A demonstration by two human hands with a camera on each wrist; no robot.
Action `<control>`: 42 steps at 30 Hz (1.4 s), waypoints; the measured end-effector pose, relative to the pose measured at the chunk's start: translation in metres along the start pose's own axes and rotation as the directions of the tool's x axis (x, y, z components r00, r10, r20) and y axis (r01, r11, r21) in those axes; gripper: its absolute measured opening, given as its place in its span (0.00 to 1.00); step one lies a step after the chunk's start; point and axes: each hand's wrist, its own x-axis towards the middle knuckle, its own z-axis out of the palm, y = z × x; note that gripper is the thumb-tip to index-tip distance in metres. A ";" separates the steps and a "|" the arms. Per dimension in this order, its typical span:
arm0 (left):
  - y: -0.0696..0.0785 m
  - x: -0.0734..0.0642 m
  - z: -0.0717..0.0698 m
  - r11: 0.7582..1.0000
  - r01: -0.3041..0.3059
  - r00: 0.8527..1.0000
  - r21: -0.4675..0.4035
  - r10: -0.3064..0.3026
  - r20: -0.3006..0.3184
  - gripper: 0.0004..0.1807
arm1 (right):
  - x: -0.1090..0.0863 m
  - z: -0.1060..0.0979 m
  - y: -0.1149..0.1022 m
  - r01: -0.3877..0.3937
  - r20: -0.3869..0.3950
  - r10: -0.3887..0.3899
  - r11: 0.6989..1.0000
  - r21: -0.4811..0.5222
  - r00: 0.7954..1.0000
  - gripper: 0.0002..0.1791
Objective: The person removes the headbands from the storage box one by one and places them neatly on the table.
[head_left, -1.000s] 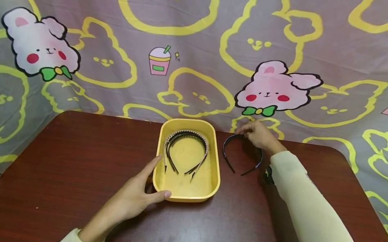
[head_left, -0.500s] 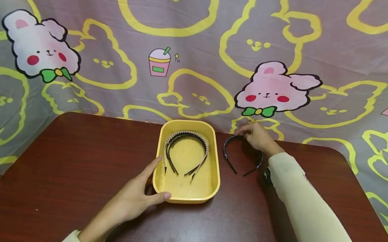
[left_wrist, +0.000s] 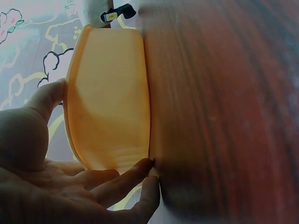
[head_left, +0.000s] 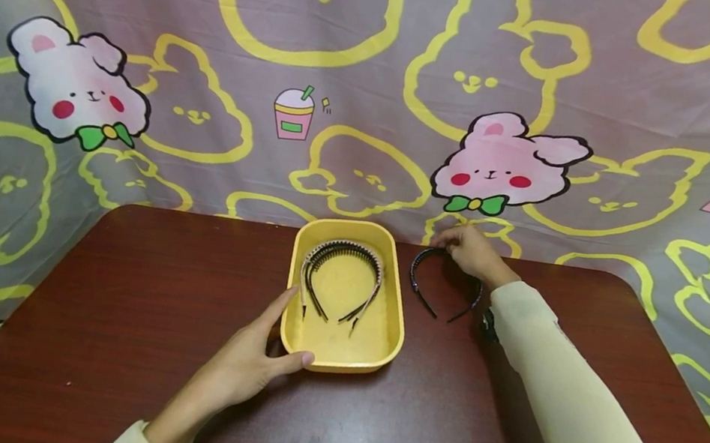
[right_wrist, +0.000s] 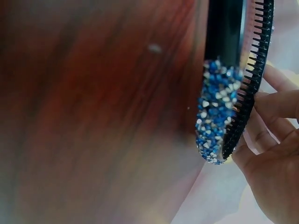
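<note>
My left hand grips the near left corner of a yellow plastic tray. In the left wrist view, the thumb lies at the tray's rim and the fingers reach along its side to the base. Inside the tray lie black toothed headbands and a pale one, overlapping. To the right of the tray, my right hand pinches the top of another headband, its two ends pointing toward me. The right wrist view shows this headband is black, with blue and white sparkling stones outside and comb teeth inside.
The tray stands on a dark red-brown wooden table, close to its far edge. Directly behind hangs a grey-pink curtain with rabbit prints. My right sleeve crosses the table's right side.
The ends of the headband under my right hand have shifted slightly to the right. My left hand and the tray have stayed in place.
</note>
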 end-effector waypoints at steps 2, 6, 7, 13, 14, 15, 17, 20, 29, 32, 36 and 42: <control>0.000 0.000 0.000 1.000 -0.002 1.000 0.001 0.002 0.000 0.58 | 0.000 0.000 0.000 -0.002 0.001 0.002 1.000 -0.002 1.000 0.20; 0.001 0.001 0.001 1.000 -0.005 1.000 0.000 0.005 -0.004 0.58 | -0.001 -0.002 0.000 0.017 -0.001 -0.017 1.000 -0.012 1.000 0.19; 0.001 0.001 0.001 1.000 -0.006 1.000 0.000 0.006 -0.005 0.58 | -0.001 -0.003 0.000 0.023 -0.001 -0.023 1.000 -0.015 1.000 0.19; 0.002 0.002 0.001 1.000 -0.005 1.000 0.001 0.005 -0.006 0.58 | -0.005 -0.009 -0.004 0.028 0.009 -0.028 0.999 -0.015 1.000 0.19; 0.002 0.002 0.001 1.000 -0.004 1.000 0.002 0.004 -0.006 0.58 | -0.006 -0.010 -0.004 0.026 0.009 -0.026 1.000 -0.010 1.000 0.19; 0.002 0.002 0.001 1.000 -0.004 1.000 0.002 0.004 -0.005 0.58 | -0.006 -0.011 -0.005 0.024 0.010 -0.024 1.000 0.000 1.000 0.19; 0.002 0.002 0.001 1.000 -0.003 1.000 0.003 0.003 -0.004 0.58 | -0.007 -0.012 -0.006 0.025 0.008 -0.025 1.000 0.017 1.000 0.19; 0.002 0.002 0.001 1.000 0.000 1.000 0.007 0.000 -0.003 0.57 | -0.009 -0.014 -0.009 0.036 0.005 -0.037 0.998 0.044 0.999 0.19; 0.001 0.002 0.001 1.000 0.004 1.000 0.006 -0.004 0.002 0.57 | -0.018 -0.017 -0.028 0.046 -0.006 -0.046 0.998 0.050 0.999 0.16; 0.001 0.002 0.001 1.000 -0.001 1.000 0.005 0.001 0.001 0.58 | -0.020 -0.018 -0.034 0.049 -0.016 -0.048 0.997 0.059 0.999 0.16; 0.001 0.001 0.000 1.000 -0.002 1.000 0.002 0.002 0.003 0.57 | -0.023 -0.019 -0.040 0.056 -0.016 -0.055 0.997 0.056 0.998 0.16; 0.001 -0.002 -0.001 1.000 0.000 1.000 0.002 0.000 0.003 0.58 | -0.029 -0.020 -0.046 0.050 -0.030 -0.048 0.997 0.053 0.998 0.16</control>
